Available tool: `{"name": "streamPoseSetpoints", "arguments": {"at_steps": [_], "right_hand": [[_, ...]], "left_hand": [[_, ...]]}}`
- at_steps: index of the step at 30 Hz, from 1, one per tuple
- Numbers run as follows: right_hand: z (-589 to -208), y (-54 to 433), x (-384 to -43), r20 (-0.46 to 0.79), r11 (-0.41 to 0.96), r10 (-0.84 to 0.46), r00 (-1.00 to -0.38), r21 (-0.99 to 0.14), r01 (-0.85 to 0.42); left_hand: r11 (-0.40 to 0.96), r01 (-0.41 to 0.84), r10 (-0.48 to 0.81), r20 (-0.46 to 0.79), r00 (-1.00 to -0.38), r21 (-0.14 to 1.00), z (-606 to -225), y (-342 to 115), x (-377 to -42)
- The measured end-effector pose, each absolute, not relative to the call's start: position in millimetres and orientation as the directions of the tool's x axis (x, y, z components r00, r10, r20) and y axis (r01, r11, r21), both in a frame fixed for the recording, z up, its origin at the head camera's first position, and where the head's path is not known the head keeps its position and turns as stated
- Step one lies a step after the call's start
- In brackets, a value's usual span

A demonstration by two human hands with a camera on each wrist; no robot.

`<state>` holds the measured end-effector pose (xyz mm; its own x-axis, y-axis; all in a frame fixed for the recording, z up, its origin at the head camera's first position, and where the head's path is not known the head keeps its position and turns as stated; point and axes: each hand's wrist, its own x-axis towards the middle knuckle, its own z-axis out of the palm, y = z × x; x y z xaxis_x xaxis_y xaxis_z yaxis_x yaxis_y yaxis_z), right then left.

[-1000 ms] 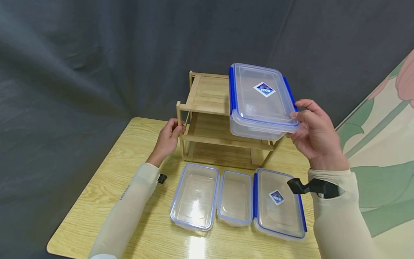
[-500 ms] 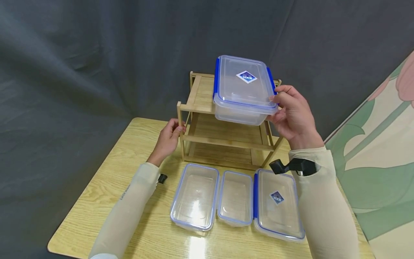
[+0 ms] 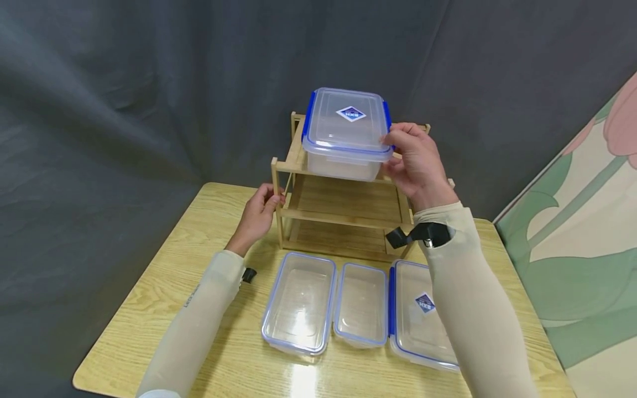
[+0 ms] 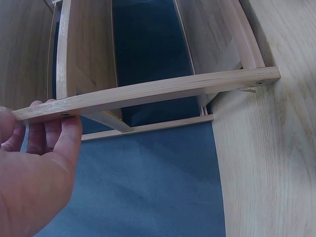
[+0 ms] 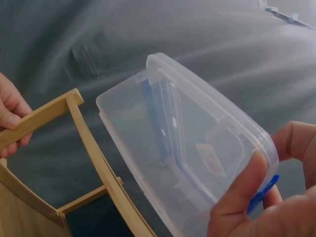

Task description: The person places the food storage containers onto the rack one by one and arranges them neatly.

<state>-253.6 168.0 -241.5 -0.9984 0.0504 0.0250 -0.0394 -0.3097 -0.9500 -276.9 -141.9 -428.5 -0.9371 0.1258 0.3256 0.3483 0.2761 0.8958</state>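
Observation:
My right hand (image 3: 415, 160) pinches a clear lidded food container (image 3: 343, 132) by its right front corner, near a blue side clip. In the head view this container overlaps the top shelf of a wooden rack (image 3: 348, 220); the right wrist view shows it tilted, its base (image 5: 133, 128) beside the rack's top rail (image 5: 106, 163). Whether it touches the shelf I cannot tell. At the rack's left front, my left hand (image 3: 256, 215) grips the upright post (image 4: 163, 90), fingers curled round it.
In front of the rack a row of clear containers lies on the wooden table (image 3: 149, 287): a large one (image 3: 301, 301), a narrower one (image 3: 362, 304) and a blue-clipped one (image 3: 418, 331), partly behind my right forearm. A dark curtain (image 3: 224, 83) hangs behind.
My right hand has carried the food container leftward, from the rack's right side to over the top shelf. The left hand stays on the post.

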Motion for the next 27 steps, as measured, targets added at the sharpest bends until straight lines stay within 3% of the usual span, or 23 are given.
{"name": "streamPoseSetpoints", "arguments": {"at_steps": [7, 27], "right_hand": [[-242.7, 155.4, -265.1, -0.010, -0.257, 0.061, -0.998, -0.966, -0.006], [-249.8, 143.8, -279.9, -0.054, -0.275, 0.063, -0.997, -0.961, 0.035]], "left_hand": [[0.287, 0.349, 0.131, 0.324, -0.937, 0.892, -427.4, -141.1, -275.4], [0.287, 0.348, 0.137, 0.321, -0.937, 0.892, -432.7, -144.9, -276.4]]}}
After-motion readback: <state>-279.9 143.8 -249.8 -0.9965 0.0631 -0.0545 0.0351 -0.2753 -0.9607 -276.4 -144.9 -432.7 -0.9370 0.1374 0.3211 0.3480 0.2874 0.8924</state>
